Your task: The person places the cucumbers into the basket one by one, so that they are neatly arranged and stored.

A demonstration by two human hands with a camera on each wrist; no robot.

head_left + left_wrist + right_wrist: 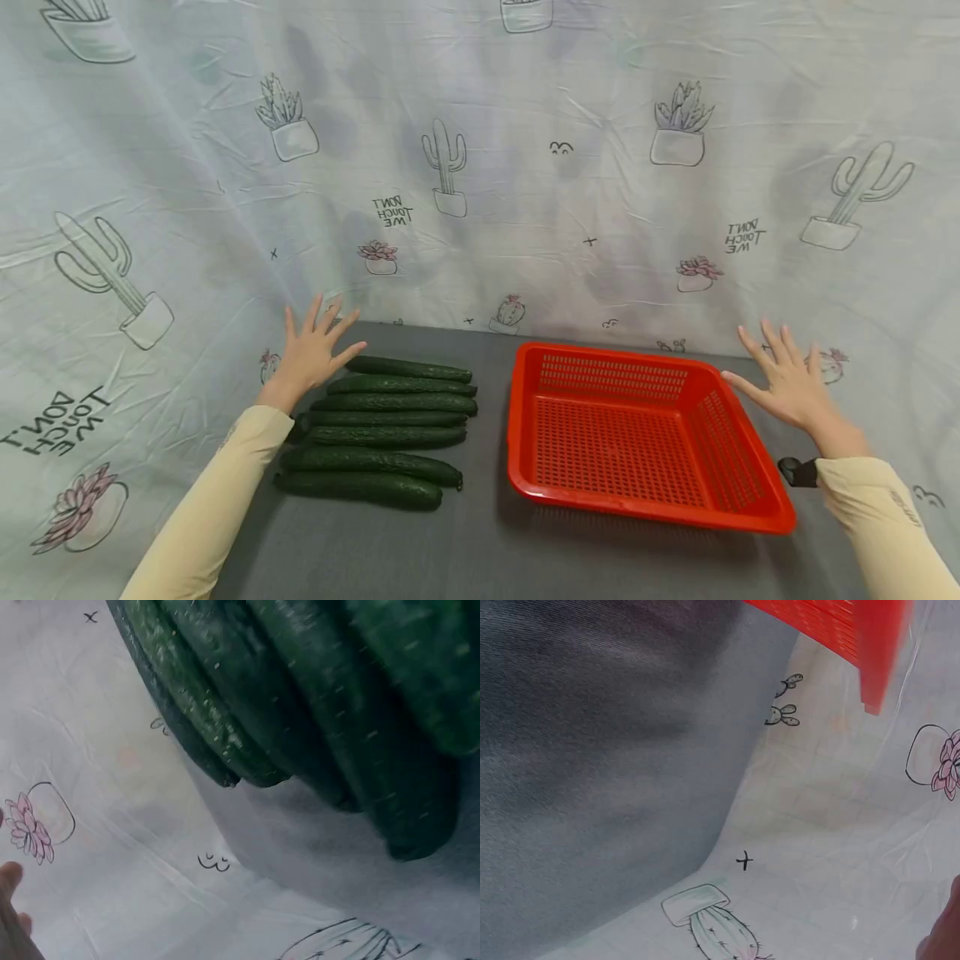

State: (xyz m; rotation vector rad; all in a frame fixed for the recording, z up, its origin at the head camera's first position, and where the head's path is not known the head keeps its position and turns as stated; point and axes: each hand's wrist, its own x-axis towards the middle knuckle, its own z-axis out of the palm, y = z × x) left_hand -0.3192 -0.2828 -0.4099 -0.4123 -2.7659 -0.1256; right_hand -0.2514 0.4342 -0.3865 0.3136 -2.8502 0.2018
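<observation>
Several dark green cucumbers (386, 437) lie side by side, roughly parallel, on the left of the grey surface; their ends fill the upper part of the left wrist view, where one cucumber (405, 802) is closest. My left hand (307, 354), fingers spread, is above the far left ends of the row and holds nothing. A red plastic basket (645, 510) with perforated walls and floor stands right of the cucumbers. Beside its right rim, my right hand (793, 387) is held up with fingers spread and nothing in it. In the right wrist view the basket's corner (877, 660) shows at the top.
A grey cloth-like tabletop (375, 554) carries everything. Behind it and on both sides hangs a pale curtain (517, 183) printed with potted cacti and lettering. Both forearms wear cream sleeves (217, 500), and a black wrist device (797, 472) sits at the right wrist.
</observation>
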